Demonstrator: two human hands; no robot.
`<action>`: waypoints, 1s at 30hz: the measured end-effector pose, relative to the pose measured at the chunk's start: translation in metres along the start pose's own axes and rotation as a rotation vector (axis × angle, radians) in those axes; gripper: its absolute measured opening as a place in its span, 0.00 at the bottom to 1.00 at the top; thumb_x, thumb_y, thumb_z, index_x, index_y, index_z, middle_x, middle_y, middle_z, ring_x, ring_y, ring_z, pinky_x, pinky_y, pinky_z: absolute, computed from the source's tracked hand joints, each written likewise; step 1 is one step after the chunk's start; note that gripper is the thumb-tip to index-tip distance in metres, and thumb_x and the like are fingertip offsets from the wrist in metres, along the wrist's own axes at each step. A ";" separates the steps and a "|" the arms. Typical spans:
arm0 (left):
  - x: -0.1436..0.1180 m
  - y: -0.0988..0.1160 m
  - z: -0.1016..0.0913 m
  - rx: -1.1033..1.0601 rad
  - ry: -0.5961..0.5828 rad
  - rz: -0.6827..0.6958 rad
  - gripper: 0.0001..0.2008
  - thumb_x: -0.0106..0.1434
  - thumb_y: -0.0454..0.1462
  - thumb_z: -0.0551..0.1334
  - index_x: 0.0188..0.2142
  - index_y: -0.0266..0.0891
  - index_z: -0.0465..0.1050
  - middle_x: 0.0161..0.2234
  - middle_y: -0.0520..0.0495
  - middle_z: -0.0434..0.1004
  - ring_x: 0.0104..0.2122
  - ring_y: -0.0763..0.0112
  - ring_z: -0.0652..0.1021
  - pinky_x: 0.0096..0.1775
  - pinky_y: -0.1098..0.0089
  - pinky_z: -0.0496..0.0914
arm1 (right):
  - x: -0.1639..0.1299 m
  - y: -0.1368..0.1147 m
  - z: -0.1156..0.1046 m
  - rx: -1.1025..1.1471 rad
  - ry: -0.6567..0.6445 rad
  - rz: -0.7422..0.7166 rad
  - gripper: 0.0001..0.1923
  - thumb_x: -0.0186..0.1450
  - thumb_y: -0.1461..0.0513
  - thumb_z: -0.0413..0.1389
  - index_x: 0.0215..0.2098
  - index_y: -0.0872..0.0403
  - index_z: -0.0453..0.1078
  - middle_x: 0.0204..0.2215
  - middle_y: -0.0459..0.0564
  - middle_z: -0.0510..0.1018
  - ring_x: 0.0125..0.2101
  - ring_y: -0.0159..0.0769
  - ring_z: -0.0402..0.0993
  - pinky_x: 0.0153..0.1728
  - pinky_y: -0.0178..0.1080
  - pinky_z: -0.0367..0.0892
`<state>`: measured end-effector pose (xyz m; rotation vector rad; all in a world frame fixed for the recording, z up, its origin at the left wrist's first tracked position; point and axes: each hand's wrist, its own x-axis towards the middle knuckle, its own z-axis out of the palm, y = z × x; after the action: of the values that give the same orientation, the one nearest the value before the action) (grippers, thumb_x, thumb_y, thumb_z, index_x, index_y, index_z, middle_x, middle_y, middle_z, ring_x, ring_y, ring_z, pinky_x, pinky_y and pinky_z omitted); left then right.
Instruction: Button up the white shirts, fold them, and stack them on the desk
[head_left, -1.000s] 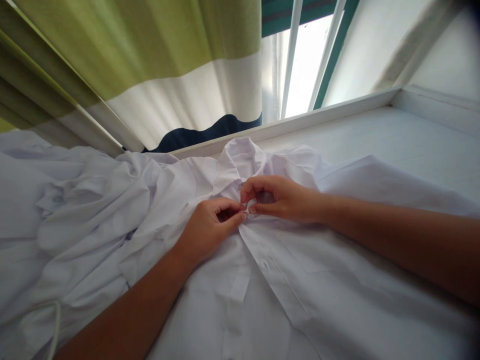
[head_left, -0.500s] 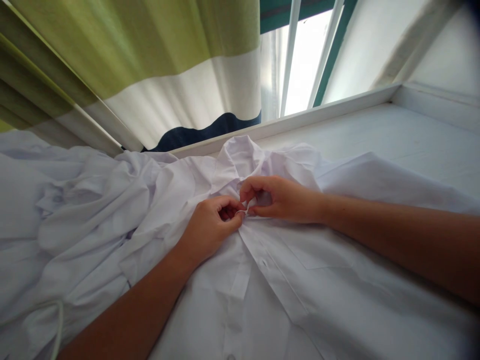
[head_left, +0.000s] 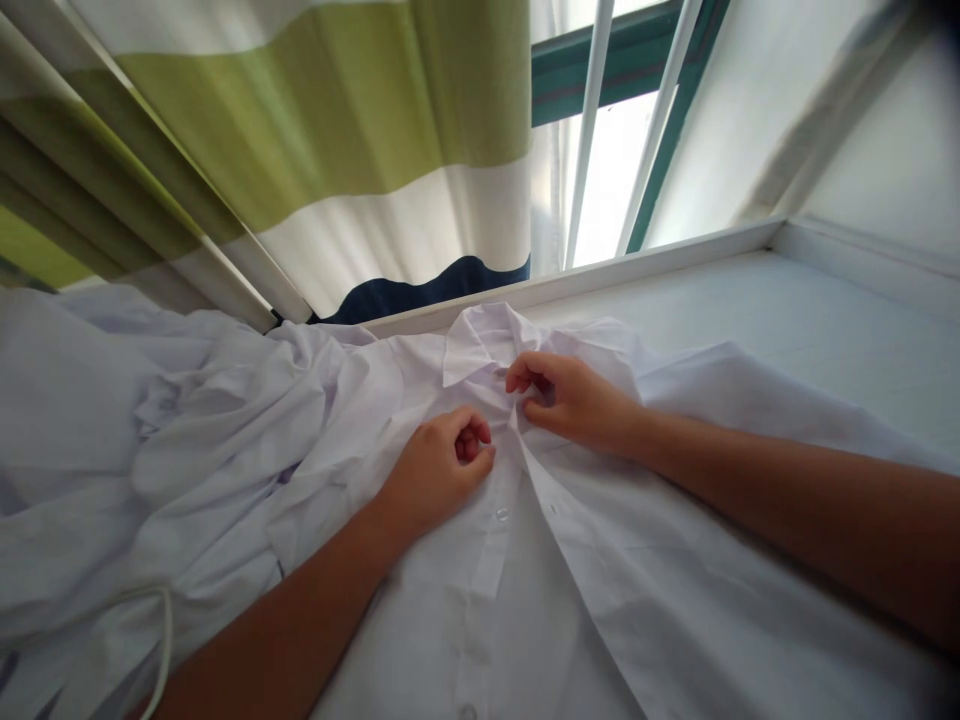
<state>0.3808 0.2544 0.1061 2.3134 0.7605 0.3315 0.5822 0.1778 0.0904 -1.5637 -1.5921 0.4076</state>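
A white button-up shirt [head_left: 600, 590] lies front-up on a white surface, collar [head_left: 480, 345] toward the window. My right hand [head_left: 577, 400] pinches the shirt's placket edge just below the collar. My left hand [head_left: 442, 465] rests curled on the other front panel beside the placket, fingers closed, with nothing clearly held. A clear button [head_left: 501, 515] shows on the placket just below my left hand, and another button [head_left: 468, 712] lies lower down.
A heap of crumpled white cloth [head_left: 172, 450] fills the left side, with a white cord [head_left: 161, 640] at the lower left. A green, white and navy striped curtain [head_left: 337, 150] hangs behind. The window sill [head_left: 637, 265] and bare white surface [head_left: 825, 330] lie at right.
My hands have parted: the left let go of the placket and drew back slightly, curled. The right stays at the collar opening. The view shifted, and the shirt front has opened a little.
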 end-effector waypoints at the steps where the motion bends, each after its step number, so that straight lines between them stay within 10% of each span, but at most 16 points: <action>1: -0.001 0.001 0.000 0.045 -0.005 0.017 0.03 0.60 0.36 0.62 0.30 0.40 0.68 0.26 0.54 0.68 0.28 0.72 0.69 0.34 0.70 0.63 | 0.000 0.001 0.000 -0.005 0.017 0.000 0.12 0.53 0.70 0.54 0.35 0.53 0.70 0.28 0.43 0.72 0.29 0.31 0.65 0.32 0.35 0.61; 11: -0.011 0.013 -0.011 0.315 -0.224 0.308 0.13 0.56 0.40 0.66 0.23 0.39 0.64 0.27 0.49 0.70 0.33 0.65 0.67 0.38 0.65 0.60 | 0.001 0.003 -0.002 -0.031 0.071 -0.095 0.17 0.50 0.73 0.48 0.35 0.52 0.68 0.36 0.47 0.71 0.35 0.35 0.67 0.39 0.37 0.63; 15: -0.008 0.008 -0.015 0.091 -0.246 0.243 0.07 0.58 0.35 0.62 0.25 0.39 0.66 0.28 0.51 0.70 0.34 0.67 0.67 0.40 0.67 0.61 | -0.004 -0.007 -0.008 -0.053 0.139 -0.308 0.17 0.51 0.73 0.50 0.36 0.52 0.67 0.39 0.50 0.71 0.42 0.41 0.66 0.47 0.43 0.62; 22: -0.004 -0.003 -0.024 -0.472 0.020 -0.029 0.11 0.63 0.42 0.60 0.28 0.37 0.67 0.27 0.54 0.66 0.29 0.73 0.66 0.34 0.72 0.62 | -0.013 -0.027 -0.019 -0.026 -0.315 -0.786 0.18 0.58 0.67 0.54 0.47 0.52 0.68 0.46 0.53 0.75 0.44 0.42 0.66 0.50 0.45 0.59; 30: -0.010 0.015 -0.034 -0.339 -0.053 -0.191 0.16 0.61 0.47 0.63 0.28 0.36 0.72 0.27 0.52 0.70 0.30 0.71 0.68 0.33 0.72 0.63 | -0.008 -0.020 -0.015 -0.091 -0.663 -0.725 0.13 0.53 0.62 0.59 0.38 0.52 0.73 0.35 0.49 0.73 0.37 0.40 0.63 0.43 0.43 0.59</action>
<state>0.3653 0.2568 0.1408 1.9093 0.8221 0.2865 0.5791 0.1619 0.1105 -0.8261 -2.5702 0.4671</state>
